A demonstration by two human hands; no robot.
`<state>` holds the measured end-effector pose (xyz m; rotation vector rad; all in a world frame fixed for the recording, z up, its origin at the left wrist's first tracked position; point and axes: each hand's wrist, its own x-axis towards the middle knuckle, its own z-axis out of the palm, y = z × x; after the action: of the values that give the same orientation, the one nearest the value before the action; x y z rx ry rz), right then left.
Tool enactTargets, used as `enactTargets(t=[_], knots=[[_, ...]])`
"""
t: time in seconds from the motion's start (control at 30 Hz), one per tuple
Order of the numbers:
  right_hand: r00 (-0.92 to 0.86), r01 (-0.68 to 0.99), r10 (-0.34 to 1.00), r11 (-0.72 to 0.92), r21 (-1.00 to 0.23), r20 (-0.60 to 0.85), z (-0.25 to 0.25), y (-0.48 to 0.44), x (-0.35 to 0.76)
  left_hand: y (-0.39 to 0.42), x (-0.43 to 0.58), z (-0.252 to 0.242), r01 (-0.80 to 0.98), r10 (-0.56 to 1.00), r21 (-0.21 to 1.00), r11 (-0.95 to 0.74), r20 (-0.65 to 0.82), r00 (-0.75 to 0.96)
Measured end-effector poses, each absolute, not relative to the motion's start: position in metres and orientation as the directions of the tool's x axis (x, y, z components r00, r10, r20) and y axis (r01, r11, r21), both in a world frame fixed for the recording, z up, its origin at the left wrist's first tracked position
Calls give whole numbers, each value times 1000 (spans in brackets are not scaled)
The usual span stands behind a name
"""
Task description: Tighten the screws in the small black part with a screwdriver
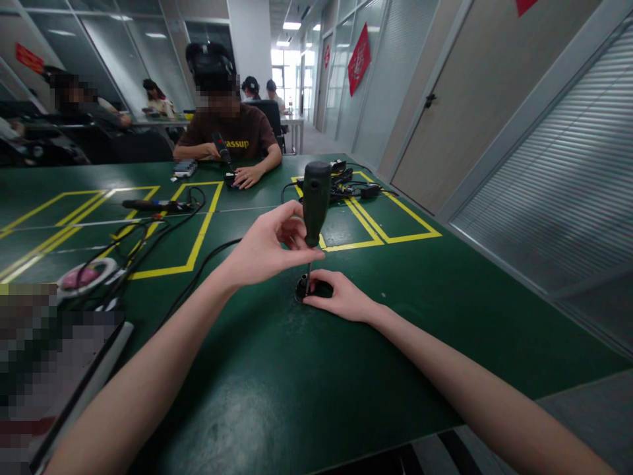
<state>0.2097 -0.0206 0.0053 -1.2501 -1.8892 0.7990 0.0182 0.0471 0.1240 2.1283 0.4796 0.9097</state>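
Note:
A dark-handled screwdriver (pixel 316 204) stands nearly upright above the green table (pixel 425 284), its thin shaft pointing down. My left hand (pixel 271 244) is at the lower part of its handle, thumb and fingers closed round it. The shaft's tip meets a small dark round part (pixel 301 289) lying on the table. My right hand (pixel 343 297) pinches the right side of that part between thumb and forefinger. The part's details are too small to make out.
Black cables (pixel 341 188) lie in a heap behind the screwdriver. At the left are a long dark tool (pixel 153 205), more cables and a white tape roll (pixel 106 269). Across the table a person (pixel 230 128) holds a dark tool.

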Motion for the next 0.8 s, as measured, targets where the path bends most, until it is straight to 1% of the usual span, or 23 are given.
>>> enactTargets(t=[0.2,0.33,0.57,0.7,0.8], knots=[[-272,487,934,340,-805,230,6,-20,209,46,18,125,90,575,735,-672,442,689],[-270,490,936,336,-805,226,7,-21,209,47,18,124,56,570,747,-662,454,685],[-269,488,935,337,-805,229,5,-20,210,49,19,120,38,583,781,-623,432,688],[-263,490,937,334,-805,229,4,-20,209,47,18,122,35,592,781,-624,443,673],[-261,488,938,333,-807,229,5,-21,209,47,17,124,41,575,775,-631,431,695]])
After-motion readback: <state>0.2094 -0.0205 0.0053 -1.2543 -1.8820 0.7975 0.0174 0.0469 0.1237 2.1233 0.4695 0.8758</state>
